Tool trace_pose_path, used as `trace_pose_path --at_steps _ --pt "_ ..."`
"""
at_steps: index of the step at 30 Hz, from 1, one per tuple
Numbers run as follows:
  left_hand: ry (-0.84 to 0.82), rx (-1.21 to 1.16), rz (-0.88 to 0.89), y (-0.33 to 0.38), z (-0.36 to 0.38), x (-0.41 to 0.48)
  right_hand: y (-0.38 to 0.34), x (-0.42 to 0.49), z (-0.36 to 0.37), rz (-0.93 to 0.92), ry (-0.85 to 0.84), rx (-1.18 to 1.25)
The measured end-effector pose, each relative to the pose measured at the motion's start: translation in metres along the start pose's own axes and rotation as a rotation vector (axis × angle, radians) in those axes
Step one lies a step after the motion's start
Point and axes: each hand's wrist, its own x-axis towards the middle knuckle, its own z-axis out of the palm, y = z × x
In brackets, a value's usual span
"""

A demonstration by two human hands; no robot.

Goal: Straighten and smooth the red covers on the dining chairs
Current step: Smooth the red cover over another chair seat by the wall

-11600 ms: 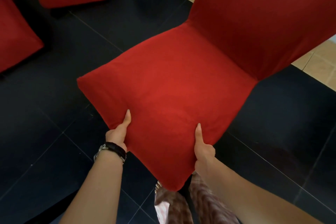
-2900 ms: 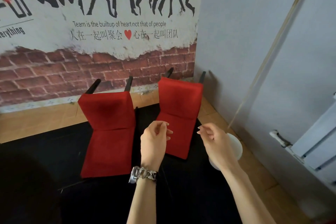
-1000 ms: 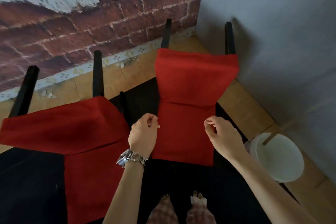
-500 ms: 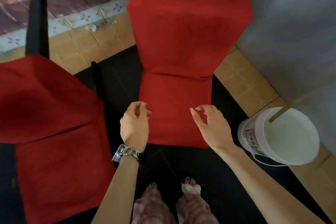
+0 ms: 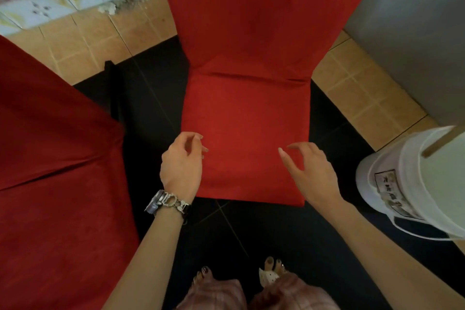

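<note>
The red cover [image 5: 245, 133] being worked on lies just beyond both sets of fingertips, stretched over a seat and back straight ahead. The left hand [image 5: 181, 166] sits over the seat's near-left edge, fingers loosely curled with the thumb apart from them, gripping nothing. The right hand [image 5: 309, 171] mirrors it over the near-right part of the seat, fingers spread and relaxed, likewise empty. From this steep downward view it is hard to say whether either hand grazes the fabric or floats just above it.

Setting one hand toward each side looks purposeful. From there the cloth can be drawn evenly toward the front edge, which would likely take out the shallow crease [image 5: 249, 75] running across where seat meets back, well beyond the fingertips.

A second red cover [image 5: 57, 158] lies outside the left hand, apart from it, with a long diagonal fold in its fabric. A white bucket [image 5: 412, 184] stands just outside the right wrist, close enough that a wide sweep might knock it.
</note>
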Motion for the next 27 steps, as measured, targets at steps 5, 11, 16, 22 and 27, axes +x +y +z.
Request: trace_pose_path --at_steps 5,11,16,22,27 --pt "-0.029 0.047 0.050 -0.037 0.038 0.017 0.024 0.015 0.058 -0.055 0.006 -0.043" --pt "-0.063 0.065 0.145 -0.077 0.078 0.037 0.053 0.032 0.113 -0.140 0.000 -0.034" --pt "-0.117 0.104 0.222 -0.108 0.112 0.050 0.078 0.041 0.157 -0.215 0.050 -0.024" --pt "-0.089 0.199 0.396 -0.138 0.148 0.061 0.097 0.049 0.204 -0.399 0.202 -0.074" --pt "-0.053 0.237 0.431 -0.158 0.160 0.065 0.109 0.059 0.227 -0.454 0.292 -0.087"
